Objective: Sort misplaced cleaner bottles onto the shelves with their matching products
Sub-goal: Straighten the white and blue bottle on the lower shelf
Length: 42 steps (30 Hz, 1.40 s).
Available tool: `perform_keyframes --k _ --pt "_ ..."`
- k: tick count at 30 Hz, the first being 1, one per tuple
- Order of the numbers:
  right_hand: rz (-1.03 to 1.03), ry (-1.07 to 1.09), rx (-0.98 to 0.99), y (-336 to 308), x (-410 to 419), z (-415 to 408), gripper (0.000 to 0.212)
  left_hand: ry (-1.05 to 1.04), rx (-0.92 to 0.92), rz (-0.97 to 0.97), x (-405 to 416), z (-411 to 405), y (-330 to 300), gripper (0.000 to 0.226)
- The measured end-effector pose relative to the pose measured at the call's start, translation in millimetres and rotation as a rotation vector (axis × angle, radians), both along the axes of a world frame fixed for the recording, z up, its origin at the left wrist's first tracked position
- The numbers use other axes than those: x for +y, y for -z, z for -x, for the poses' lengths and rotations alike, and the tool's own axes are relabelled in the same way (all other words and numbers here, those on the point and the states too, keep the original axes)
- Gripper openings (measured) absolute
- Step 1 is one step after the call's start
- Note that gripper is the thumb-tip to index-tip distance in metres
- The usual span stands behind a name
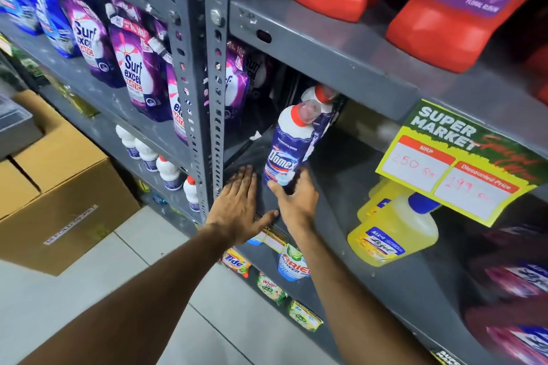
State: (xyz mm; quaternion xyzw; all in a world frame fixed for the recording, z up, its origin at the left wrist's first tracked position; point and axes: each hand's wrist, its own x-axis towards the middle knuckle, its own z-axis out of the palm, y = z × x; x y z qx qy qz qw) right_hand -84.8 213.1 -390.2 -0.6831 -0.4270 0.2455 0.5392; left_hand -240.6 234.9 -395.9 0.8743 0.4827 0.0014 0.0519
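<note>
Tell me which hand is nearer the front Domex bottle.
Right. The right hand touches the front Domex bottle at its base; the left hand lies flat on the shelf beside it.

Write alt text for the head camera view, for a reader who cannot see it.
A person's right hand touches the base of a blue Domex bottle standing on a grey metal shelf, while the left hand rests flat beside it. A second Domex bottle stands behind; yellow cleaner bottles sit to the right.
</note>
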Motion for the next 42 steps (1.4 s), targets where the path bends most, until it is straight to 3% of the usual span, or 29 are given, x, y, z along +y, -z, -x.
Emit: perform_keyframes --k 23,42 --pt "0.0 -0.028 0.145 11.1 -2.9 -0.8 0.052 -0.001 -0.03 -0.006 -0.3 -0.9 1.0 0.109" --pt "0.043 -0.046 0.101 7.3 -5.4 -0.6 0.061 -0.001 -0.022 0.015 0.0 0.1 2.0 0.109"
